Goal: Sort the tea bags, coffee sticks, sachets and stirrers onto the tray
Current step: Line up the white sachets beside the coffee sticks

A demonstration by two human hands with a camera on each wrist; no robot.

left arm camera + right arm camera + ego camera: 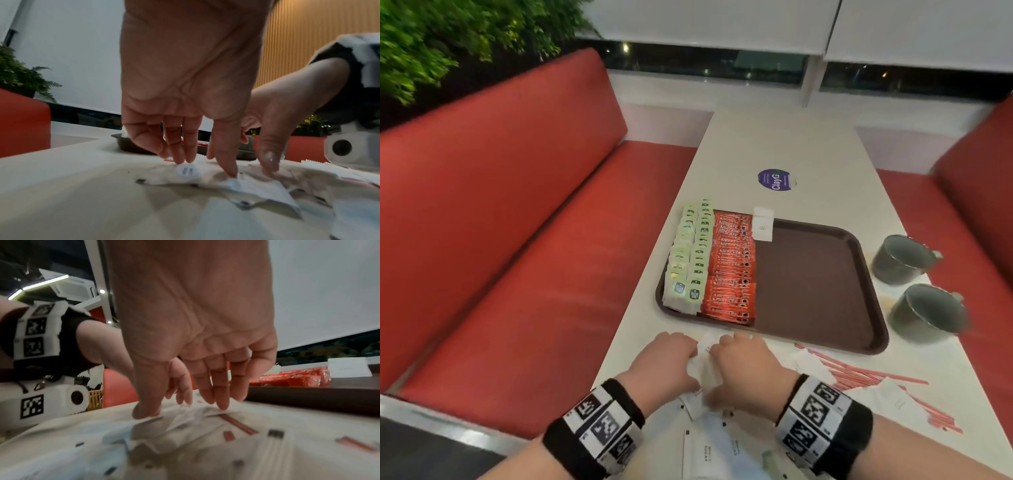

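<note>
Left hand point(666, 365) and right hand point(743, 371) are working side by side on a loose heap of white sachets point(705, 370) at the near table edge, at 6 o'clock from the tray point(822, 284). The head view is hiding the fingers under the knuckles. The left wrist view is showing them: fingers point(186, 151) extended, tips pressing down on a sachet point(188, 172), thumb tip touching the paper beside them. The right wrist view is showing the right fingers point(216, 386) likewise straight, tips and thumb touching the heap; no pinch is visible on either side.

Only the head view is showing the tray layout: green tea bags point(688, 260) lying at its 9 o'clock edge, red coffee sticks point(731, 270) just beside them, one white sachet point(763, 223) at 12 o'clock. Red stirrers point(859, 373) are lying on the table point(774, 144) at 3 o'clock from the hands. Two grey cups point(914, 284) are standing at 3 o'clock from the tray.
</note>
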